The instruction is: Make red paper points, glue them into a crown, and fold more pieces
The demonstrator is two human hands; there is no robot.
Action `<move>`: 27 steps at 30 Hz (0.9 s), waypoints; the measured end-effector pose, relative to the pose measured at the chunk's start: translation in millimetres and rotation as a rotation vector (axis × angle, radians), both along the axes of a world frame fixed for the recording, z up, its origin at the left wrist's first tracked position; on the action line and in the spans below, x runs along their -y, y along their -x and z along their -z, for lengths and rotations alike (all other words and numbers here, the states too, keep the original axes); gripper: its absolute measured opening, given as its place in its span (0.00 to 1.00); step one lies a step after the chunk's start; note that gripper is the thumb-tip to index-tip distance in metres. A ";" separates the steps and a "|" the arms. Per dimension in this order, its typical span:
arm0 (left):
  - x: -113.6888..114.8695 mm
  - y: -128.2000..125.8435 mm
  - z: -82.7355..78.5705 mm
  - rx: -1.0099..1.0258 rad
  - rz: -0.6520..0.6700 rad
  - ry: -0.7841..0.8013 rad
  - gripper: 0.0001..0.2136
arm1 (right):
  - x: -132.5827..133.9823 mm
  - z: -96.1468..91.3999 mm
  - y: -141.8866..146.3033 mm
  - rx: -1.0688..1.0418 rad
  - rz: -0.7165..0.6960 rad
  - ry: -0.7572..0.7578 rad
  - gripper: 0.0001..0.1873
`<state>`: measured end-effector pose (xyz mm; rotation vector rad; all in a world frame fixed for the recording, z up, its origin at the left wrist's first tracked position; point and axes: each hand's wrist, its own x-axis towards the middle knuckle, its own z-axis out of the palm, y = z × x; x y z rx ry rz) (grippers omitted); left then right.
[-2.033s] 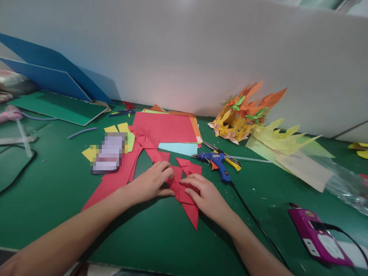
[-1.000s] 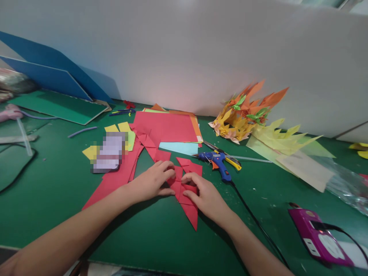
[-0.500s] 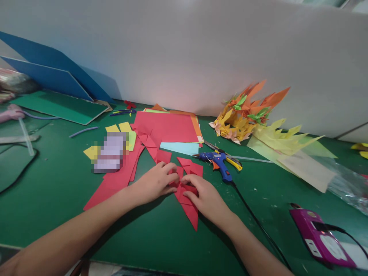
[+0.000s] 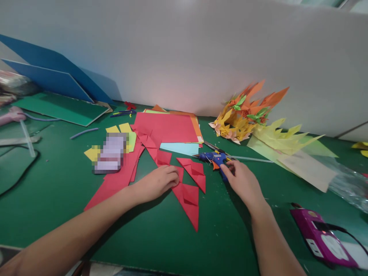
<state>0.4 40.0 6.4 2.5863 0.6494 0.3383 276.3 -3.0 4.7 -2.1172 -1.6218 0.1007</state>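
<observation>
A chain of folded red paper pieces [image 4: 190, 196] runs diagonally across the table in front of me, its pointed end toward me. My left hand [image 4: 161, 181], fingers curled together, holds the middle of this chain down and hides part of it. A separate folded red paper piece [image 4: 193, 168] lies just right of the chain. My right hand [image 4: 243, 182] is at the handle of the blue hot glue gun [image 4: 211, 156], with the thumb on the near side and the fingers bent beyond it. The glue gun lies on its side, nozzle pointing left, with a clear glue stick in its back.
Red paper sheets [image 4: 169, 127] are stacked behind the chain, and long red strips [image 4: 115, 184] lie left under a blurred pale object [image 4: 110, 151]. Orange and yellow paper crowns [image 4: 238, 128] stand back right. A magenta power strip [image 4: 323, 237] sits front right.
My right hand has left the red paper chain and moved right to the glue gun's handle. My left hand stays on the chain. The separate red piece now shows fully.
</observation>
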 end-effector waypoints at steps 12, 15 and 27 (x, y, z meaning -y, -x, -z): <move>1.7 0.1 1.6 0.086 -0.022 0.036 0.05 | -6.6 2.8 5.3 -0.102 0.000 0.060 0.10; 1.7 0.1 2.2 0.072 -0.026 0.033 0.06 | -4.8 -3.6 11.0 -0.397 0.016 -0.049 0.12; 4.2 0.7 -3.2 0.042 -0.061 0.082 0.05 | 6.0 -19.6 16.9 -0.977 -0.295 0.148 0.26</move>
